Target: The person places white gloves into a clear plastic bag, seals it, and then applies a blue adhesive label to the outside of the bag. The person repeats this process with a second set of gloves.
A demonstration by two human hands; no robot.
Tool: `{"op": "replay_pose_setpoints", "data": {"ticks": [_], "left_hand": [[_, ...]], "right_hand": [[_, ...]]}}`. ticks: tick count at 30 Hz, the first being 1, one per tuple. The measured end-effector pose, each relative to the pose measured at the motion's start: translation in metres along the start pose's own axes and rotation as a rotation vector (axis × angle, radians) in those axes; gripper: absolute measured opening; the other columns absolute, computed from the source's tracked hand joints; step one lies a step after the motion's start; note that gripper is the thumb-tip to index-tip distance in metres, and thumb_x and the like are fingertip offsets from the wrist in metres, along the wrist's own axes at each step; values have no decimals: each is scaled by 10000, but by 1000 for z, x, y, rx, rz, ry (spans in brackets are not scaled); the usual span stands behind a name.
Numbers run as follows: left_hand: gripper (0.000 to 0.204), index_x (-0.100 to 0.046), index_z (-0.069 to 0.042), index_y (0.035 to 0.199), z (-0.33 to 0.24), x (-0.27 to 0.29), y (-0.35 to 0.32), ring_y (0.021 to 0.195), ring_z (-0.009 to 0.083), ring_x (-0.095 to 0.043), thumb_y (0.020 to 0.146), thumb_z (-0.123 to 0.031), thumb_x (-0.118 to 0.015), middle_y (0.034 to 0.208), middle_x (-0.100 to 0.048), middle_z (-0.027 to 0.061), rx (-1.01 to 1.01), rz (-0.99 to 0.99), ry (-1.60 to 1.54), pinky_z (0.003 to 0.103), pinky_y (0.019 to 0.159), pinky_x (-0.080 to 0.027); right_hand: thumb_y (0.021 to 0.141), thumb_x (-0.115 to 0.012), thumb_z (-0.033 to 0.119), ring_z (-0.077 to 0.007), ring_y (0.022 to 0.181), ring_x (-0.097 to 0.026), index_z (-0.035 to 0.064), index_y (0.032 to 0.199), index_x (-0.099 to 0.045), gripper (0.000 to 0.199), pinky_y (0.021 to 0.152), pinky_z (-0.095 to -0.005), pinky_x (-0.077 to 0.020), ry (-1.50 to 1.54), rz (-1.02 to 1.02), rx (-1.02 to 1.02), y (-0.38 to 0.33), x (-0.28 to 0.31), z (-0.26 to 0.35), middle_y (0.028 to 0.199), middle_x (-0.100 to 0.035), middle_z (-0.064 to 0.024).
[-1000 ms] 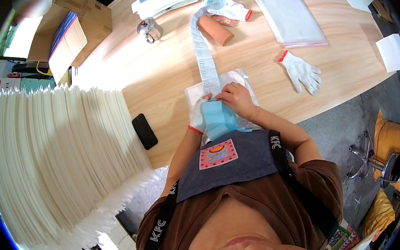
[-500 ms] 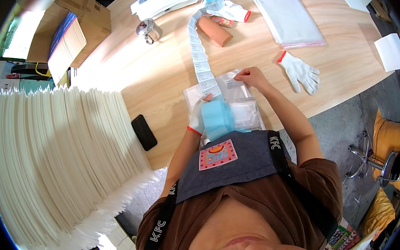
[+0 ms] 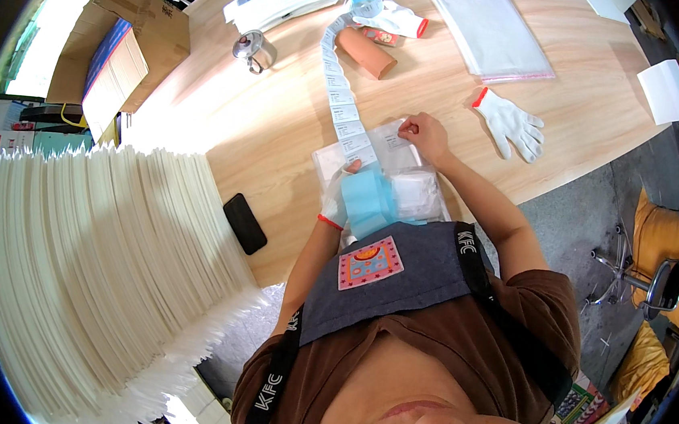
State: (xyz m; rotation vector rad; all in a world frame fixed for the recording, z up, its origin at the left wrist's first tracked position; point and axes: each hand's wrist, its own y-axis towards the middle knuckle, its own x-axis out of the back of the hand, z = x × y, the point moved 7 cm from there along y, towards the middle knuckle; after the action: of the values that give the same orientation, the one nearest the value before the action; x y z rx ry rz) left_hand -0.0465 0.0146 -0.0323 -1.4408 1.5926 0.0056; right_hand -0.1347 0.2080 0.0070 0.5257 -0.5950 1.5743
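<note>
My left hand (image 3: 336,199), in a white glove with a red cuff and a bare thumb tip, is closed on a label strip (image 3: 349,136). The strip's printed white labels run up the table, and its light-blue backing (image 3: 368,202) hangs toward my apron. Beneath lie clear plastic bags (image 3: 329,161) with white contents. My bare right hand (image 3: 427,136) is closed, fingertips pinched at the top bag's upper right corner, beside a small white label (image 3: 395,141) on it. Whether anything is between those fingertips is too small to tell.
A tall stack of white sheets (image 3: 100,272) stands at left, beside a black phone (image 3: 245,224). Farther up are a metal cup (image 3: 253,51), a brown cylinder (image 3: 366,53), a white glove (image 3: 510,124) and clear bags (image 3: 491,30). A cardboard box (image 3: 160,43) is at upper left.
My right hand has curled its fingers more tightly and shifted slightly at the bag's corner. My left hand and the strip stay almost in place. At upper left, another person's arm has moved.
</note>
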Motion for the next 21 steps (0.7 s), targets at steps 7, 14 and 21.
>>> {"op": "replay_pose_setpoints", "data": {"ticks": [7,14,21], "left_hand": [[304,-528,-26,1103,4,6,5,773,199,-621,866,-214,-553,928,-621,85,0,40,-8,315,688,-522],[332,-508,-19,1127,2,-1,2,804,223,-618,856,-204,-560,961,-614,102,19,57,-45,339,712,-521],[358,-496,-26,1144,-3,-11,-6,762,215,-619,844,-203,-577,922,-615,92,-10,19,-56,343,673,-535]], "right_hand": [[639,-732,99,-207,716,-583,138,879,-673,251,667,-315,-487,63,-256,366,-18,18,19,1109,-546,-91],[681,-723,58,-117,676,-590,76,987,-649,315,623,-238,-483,556,-23,13,-14,6,-4,825,-631,-59],[753,-679,112,-95,628,-586,4,868,-649,161,586,-233,-472,272,-13,-23,1,10,-14,699,-639,-47]]}}
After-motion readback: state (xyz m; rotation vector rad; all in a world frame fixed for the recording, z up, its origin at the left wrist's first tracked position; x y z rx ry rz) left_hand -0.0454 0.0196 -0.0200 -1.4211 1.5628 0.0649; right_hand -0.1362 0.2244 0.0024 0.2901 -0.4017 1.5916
